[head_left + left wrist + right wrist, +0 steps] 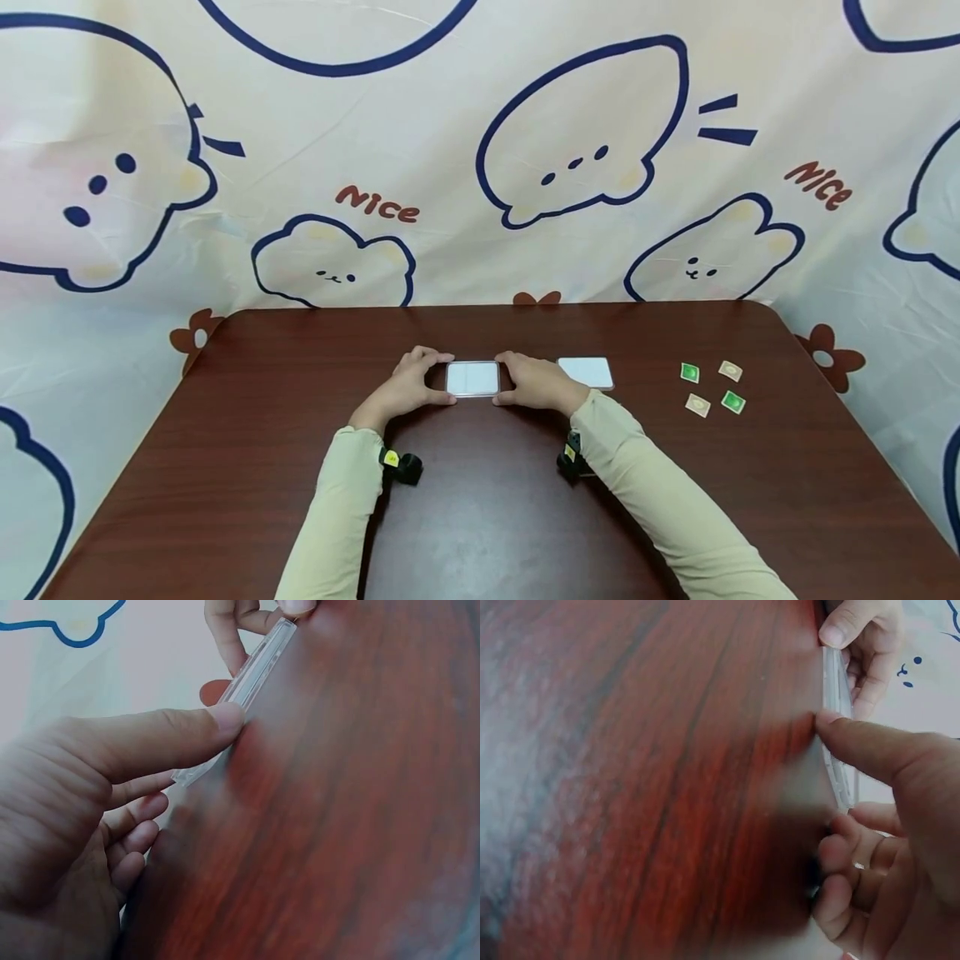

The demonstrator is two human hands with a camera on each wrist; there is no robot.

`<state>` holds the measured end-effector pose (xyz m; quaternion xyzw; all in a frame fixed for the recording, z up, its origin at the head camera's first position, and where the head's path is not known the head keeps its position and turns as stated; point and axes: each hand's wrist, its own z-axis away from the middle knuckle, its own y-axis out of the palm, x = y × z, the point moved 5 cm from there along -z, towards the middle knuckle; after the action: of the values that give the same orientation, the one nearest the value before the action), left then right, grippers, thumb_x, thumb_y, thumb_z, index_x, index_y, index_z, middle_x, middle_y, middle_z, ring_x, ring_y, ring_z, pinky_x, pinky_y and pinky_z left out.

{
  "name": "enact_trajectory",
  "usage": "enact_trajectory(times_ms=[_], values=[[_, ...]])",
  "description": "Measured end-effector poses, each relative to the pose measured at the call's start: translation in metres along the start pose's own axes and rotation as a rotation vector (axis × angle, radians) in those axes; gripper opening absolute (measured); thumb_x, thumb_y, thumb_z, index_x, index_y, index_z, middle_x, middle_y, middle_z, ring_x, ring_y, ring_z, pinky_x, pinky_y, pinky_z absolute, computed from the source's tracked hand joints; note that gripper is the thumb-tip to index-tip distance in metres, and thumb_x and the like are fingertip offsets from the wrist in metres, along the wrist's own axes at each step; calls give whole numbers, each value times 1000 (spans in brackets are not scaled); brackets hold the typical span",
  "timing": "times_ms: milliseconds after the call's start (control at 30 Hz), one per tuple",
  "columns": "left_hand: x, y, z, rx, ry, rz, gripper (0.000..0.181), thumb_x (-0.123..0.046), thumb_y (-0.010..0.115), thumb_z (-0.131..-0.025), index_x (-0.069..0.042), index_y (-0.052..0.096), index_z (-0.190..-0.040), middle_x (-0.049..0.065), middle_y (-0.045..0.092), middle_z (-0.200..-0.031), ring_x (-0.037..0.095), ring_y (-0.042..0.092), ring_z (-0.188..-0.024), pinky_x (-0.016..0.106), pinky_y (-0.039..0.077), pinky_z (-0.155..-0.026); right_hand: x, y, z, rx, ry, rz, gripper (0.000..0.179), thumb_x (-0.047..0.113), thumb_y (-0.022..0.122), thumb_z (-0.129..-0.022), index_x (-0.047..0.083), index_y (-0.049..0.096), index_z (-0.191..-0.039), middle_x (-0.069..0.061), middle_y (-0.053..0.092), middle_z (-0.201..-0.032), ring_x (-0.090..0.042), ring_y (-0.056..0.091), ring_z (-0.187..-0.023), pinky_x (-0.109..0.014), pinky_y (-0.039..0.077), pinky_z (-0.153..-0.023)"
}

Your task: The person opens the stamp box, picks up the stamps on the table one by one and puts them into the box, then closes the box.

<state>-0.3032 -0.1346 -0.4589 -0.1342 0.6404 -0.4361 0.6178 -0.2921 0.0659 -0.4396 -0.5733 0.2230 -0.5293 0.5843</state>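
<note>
A flat, clear plastic case (472, 379) with a white face lies level near the far middle of the table. My left hand (408, 385) pinches its left end, thumb on the near edge and index finger on the far edge. At the right end my right hand (542, 383) pinches it the same way. In the left wrist view the case's transparent side (259, 671) shows beside the left thumb. The right wrist view shows the case edge (836, 757) along the right thumb, with the other fingers loosely bent.
A white rectangular piece (587, 372) lies just right of my right hand, partly behind it. Farther right are several small square pieces, green (733, 402) and beige (697, 405). The brown table (480, 517) ends at a patterned curtain (450, 150).
</note>
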Motion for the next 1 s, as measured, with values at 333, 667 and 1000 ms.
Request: enact_trajectory(times_ms=[333,667,1000], values=[[-1,0,-2,0,18,-30,67,-32,80,-78,-18,53,-138,11,39,-139,33,34,-127,55,35,-103,1,0,-5,6,3,-17,77,44,67,-88,8,35,-147,-12,49,-143,-24,54,-125,-43,47,-98],[-2,1,-4,-3,13,-24,63,-30,79,-79,-18,54,-135,9,40,-139,31,33,-128,54,32,-105,-1,0,-8,-15,8,-3,68,46,66,-87,12,42,-141,-8,58,-131,-24,62,-108,-42,50,-89],[1,0,-2,2,-1,11,60,-30,79,-78,-19,55,-132,8,40,-139,30,33,-127,54,31,-105,0,1,-7,-25,-5,-4,69,47,66,-86,13,43,-141,-8,57,-132,-24,61,-110,-44,50,-88]])
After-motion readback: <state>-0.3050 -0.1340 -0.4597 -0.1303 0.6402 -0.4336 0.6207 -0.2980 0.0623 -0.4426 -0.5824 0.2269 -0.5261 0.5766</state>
